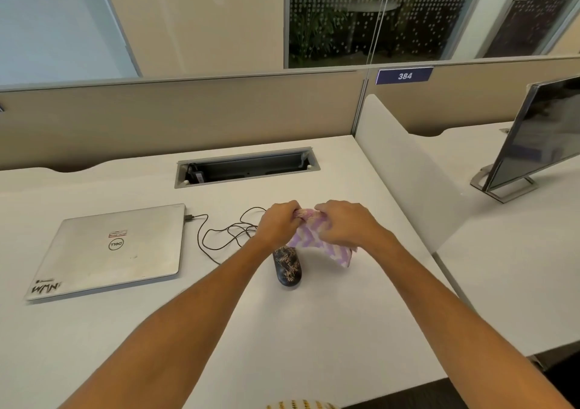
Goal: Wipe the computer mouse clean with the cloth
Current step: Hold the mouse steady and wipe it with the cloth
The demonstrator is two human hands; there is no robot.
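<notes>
A: Left to right, quick. Closed laptop lies flat on the tabletop, far left. Its black cable loops in a tangle toward the middle and runs behind the hands.

B: Hands?

A: Left hand and right hand are side by side, both raised above the tabletop. Fingers of each are curled tight and clamped on the cloth, a purple-and-white zigzag one, bunched between them along its top edge. The loose part hangs down to the right.

B: Mouse?

A: Mouse sits on the tabletop just below the left hand, near the middle and right of the laptop. It's dark with a gold pattern. The cloth's lower edge overlaps its far end; can't tell if they touch.

B: Orientation?

A: Long axis runs near-to-far, tilted slightly left at the far end. The rounded near end faces the person. The far end is hidden by hand and cloth, so I can't confirm which end has the buttons.

B: Risks?

A: Nobody's holding the mouse. Wipe one-handed and it'll likely skid across the smooth tabletop. The cable tangle sits right behind, so a cloth sweep could snag a loop and drag it. A bunched cloth also gives poor contact, so spread it first. Monitor far right is well apart, no issue.
</notes>
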